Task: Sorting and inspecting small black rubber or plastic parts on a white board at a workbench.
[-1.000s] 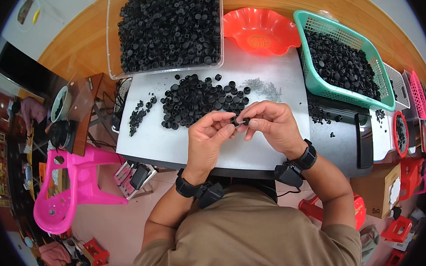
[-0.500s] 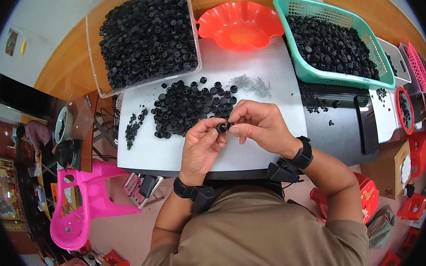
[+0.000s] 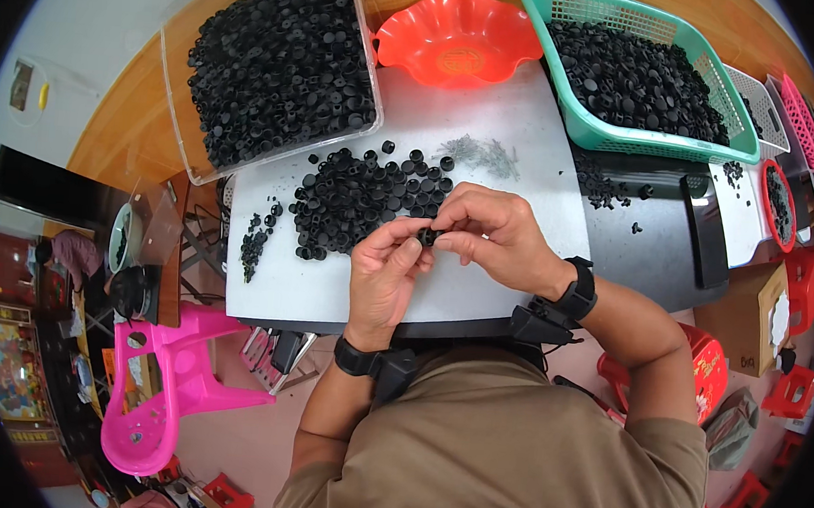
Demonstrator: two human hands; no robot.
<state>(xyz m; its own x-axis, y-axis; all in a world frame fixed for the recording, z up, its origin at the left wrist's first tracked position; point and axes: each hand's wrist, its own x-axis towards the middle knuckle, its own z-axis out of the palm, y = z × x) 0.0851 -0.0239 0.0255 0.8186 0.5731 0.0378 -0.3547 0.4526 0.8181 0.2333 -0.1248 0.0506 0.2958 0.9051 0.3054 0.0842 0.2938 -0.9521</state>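
Above the near part of the white tabletop [image 3: 282, 292], my two hands meet at a small round black plastic cap [image 3: 428, 238]. My left hand [image 3: 381, 281] pinches it between thumb and fingers from the left. From the right, the thumb and fingertips of my right hand [image 3: 503, 237] press against the same cap and partly cover it. Whether a second small piece sits inside it is hidden. Just beyond my fingers lies a pile of similar black caps [image 3: 340, 202]. Smaller black parts [image 3: 254, 248] form a little heap to its left, and thin, clear or grey slivers [image 3: 480, 153] lie behind.
A clear bin [image 3: 279, 66] heaped with black parts stands far left, beside a red scalloped bowl [image 3: 459, 45]. A green basket [image 3: 613, 139] of black parts is at far right. Pink plastic chair [image 3: 161, 397] left; cardboard box [image 3: 737, 320] right; a person [image 3: 75, 254] at far left.
My right fingertips have closed in on the cap, and the dark piece seen at them earlier is now covered or joined to it. The cap has turned slightly; the view has shifted a little.
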